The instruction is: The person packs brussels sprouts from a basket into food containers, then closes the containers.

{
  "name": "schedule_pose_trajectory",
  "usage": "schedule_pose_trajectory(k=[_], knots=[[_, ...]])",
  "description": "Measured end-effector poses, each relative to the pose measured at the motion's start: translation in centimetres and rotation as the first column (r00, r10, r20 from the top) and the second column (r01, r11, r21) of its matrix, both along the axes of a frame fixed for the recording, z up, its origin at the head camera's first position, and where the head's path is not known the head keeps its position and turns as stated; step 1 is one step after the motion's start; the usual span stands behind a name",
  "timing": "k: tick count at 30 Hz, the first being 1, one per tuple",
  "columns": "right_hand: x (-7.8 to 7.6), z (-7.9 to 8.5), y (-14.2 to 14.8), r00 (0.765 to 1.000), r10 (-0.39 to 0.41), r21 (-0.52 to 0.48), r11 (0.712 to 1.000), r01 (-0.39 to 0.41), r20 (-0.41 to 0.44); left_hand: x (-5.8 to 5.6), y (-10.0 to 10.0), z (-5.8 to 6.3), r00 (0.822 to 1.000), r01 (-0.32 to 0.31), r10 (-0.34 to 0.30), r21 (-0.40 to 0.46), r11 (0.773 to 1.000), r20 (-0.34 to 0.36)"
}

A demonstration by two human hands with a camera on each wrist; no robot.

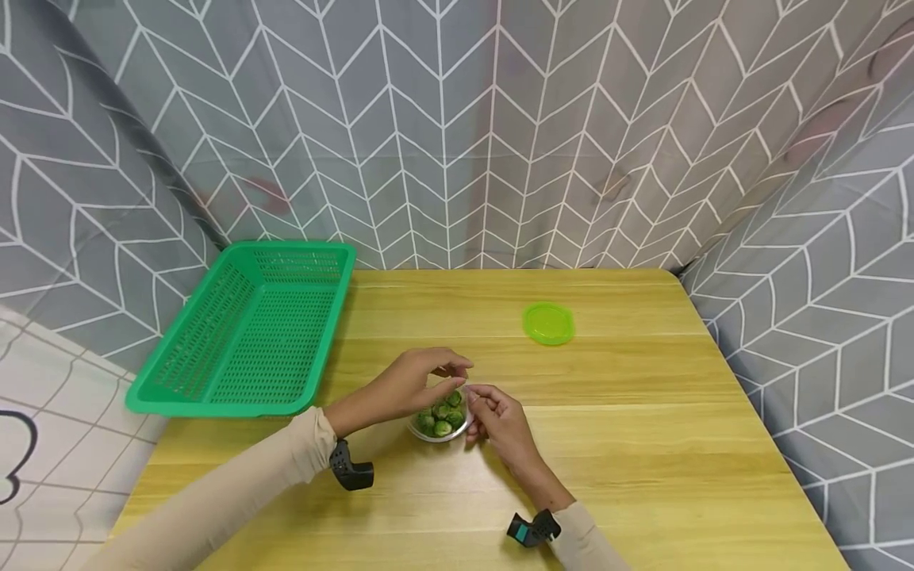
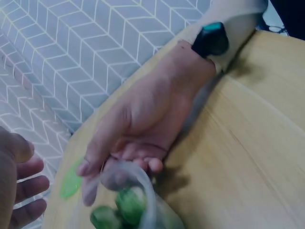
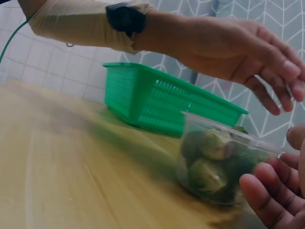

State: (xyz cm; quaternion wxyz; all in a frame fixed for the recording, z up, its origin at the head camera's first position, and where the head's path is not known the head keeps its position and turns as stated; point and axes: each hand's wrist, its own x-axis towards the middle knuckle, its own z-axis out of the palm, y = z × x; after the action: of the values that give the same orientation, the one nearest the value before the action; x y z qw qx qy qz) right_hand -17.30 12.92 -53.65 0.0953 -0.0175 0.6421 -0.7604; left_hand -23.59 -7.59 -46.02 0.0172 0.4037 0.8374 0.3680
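A clear plastic container [image 3: 183, 162] filled with several Brussels sprouts [image 1: 443, 428] sits on the wooden table. My left hand [image 1: 421, 379] hovers over the container's far side, palm down, its fingers loosely bent and holding nothing. At the container's right side, my right hand [image 1: 503, 424] holds the rim with curled fingers and thumb. The left wrist view shows that right hand [image 2: 143, 114] beside the rim, with the sprouts [image 2: 129, 205] below. In the right wrist view the left hand [image 3: 243, 52] is apart from the container.
A green perforated basket [image 1: 324, 337] stands at the table's back left. Farther back on the right lies a bright green lid [image 1: 548, 323]. A grey patterned curtain [image 1: 464, 135] hangs behind the table [image 1: 643, 444] and along its sides.
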Motion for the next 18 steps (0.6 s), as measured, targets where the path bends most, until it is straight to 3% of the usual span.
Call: schedule_pose_trajectory(k=[4,11,18], knots=[[-0.6,0.3,1.3,0.997,-0.072,0.021,0.997,0.072,-0.009,-1.2,2.1,0.9,0.997,-0.027,0.024,0.049,0.998,0.075],[-2.3,0.8,5.5,0.973,-0.229,0.109,0.967,0.230,-0.020,-3.2,5.8,1.8,0.981,-0.088,0.078,0.046,0.995,0.180],[-4.9,2.6,10.5,0.957,-0.284,0.229,0.929,0.291,-0.062,-5.7,9.5,0.7,0.963,-0.094,0.095,-0.016,0.995,0.254]])
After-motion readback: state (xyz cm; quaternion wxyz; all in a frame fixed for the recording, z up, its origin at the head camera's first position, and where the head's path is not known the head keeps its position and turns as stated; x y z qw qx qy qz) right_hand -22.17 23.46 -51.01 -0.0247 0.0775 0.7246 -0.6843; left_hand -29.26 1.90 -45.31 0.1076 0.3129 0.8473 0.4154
